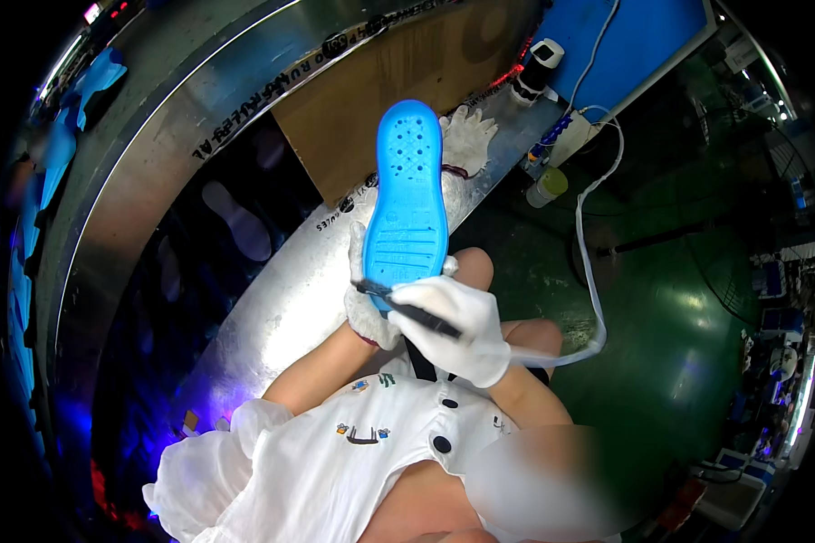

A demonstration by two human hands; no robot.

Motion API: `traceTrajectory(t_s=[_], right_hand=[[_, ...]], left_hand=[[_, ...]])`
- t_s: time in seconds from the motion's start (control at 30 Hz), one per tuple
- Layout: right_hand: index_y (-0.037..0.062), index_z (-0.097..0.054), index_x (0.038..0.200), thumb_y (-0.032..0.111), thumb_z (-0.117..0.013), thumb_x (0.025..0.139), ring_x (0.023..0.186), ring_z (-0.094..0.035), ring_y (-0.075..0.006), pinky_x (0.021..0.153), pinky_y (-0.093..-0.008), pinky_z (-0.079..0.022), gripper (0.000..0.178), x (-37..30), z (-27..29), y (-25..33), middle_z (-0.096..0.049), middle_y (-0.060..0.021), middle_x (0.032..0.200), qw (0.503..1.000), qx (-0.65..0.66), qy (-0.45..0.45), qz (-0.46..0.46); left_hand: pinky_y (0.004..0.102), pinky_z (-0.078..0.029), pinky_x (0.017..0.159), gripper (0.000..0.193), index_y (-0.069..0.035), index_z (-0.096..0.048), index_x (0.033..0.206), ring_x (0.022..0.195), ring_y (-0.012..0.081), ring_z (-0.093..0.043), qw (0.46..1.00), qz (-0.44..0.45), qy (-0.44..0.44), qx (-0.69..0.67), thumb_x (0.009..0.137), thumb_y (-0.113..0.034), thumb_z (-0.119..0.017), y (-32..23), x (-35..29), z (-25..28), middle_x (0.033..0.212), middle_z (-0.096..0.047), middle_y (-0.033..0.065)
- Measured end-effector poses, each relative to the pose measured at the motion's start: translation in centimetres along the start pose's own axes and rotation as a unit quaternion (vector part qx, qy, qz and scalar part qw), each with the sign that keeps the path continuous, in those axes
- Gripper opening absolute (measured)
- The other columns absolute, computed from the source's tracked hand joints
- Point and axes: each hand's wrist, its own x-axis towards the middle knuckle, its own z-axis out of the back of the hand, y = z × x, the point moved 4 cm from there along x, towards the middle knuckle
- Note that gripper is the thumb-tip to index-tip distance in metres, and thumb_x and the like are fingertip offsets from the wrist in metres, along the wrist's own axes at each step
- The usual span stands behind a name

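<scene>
A bright blue shoe sole (407,213) is held upright in front of me, its patterned face with small holes and ridges toward the camera. My left hand (371,312), in a white glove, grips the sole from behind and along its lower left edge; most of its fingers are hidden behind it. My right hand (462,326), also gloved in white, is closed around a slim black tool (426,319). The tool's tip lies at the sole's lower end; whether it touches cannot be made out. A translucent hose (585,262) runs toward my right hand.
Behind the sole, a white glove (471,140) lies on the metal ledge (281,290). A cardboard sheet (335,127) leans there. Pale soles (237,220) sit in the dark channel to the left. A small jar (547,186) and a blue panel (634,54) are at the right.
</scene>
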Motion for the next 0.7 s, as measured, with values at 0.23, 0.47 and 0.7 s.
traceTrajectory(t_s=[0.23,0.47,0.7], right_hand=[[0.0031,-0.067,0.094,0.003,-0.075,0.077,0.076,-0.067,-0.0272,0.068,-0.0343,-0.053,0.019,-0.1,0.1,-0.3,-0.068,-0.0112,0.086,0.999,0.010,-0.037,0.002],[0.0028,-0.070,0.094,-0.001,-0.078,0.072,0.074,-0.068,-0.0272,0.068,-0.0332,-0.055,0.024,0.0,0.5,-0.8,-0.071,-0.0142,0.092,0.993,-0.081,-0.053,0.064],[0.0019,-0.068,0.095,0.001,-0.075,0.077,0.072,-0.067,-0.0233,0.066,-0.0319,-0.053,0.020,-1.1,0.8,-3.0,-0.069,-0.0114,0.086,0.994,0.012,-0.100,-0.042]], left_hand=[[0.0461,-0.056,0.075,0.090,-0.003,-0.053,0.125,0.081,0.0378,-0.063,0.998,-0.013,-0.046,0.044,0.084,-0.082,-0.035,-0.9,0.1,-0.1,0.096,-0.062,0.0261],[0.0433,-0.056,0.078,0.089,-0.005,-0.052,0.127,0.088,0.0361,-0.064,0.999,-0.046,-0.019,0.008,0.085,-0.081,-0.037,0.1,-0.9,-1.3,0.101,-0.062,0.0218],[0.0450,-0.057,0.064,0.096,-0.001,-0.050,0.130,0.077,0.0421,-0.064,0.989,-0.072,-0.047,0.120,0.083,-0.084,-0.035,-0.1,-1.1,-3.4,0.103,-0.060,0.0325]])
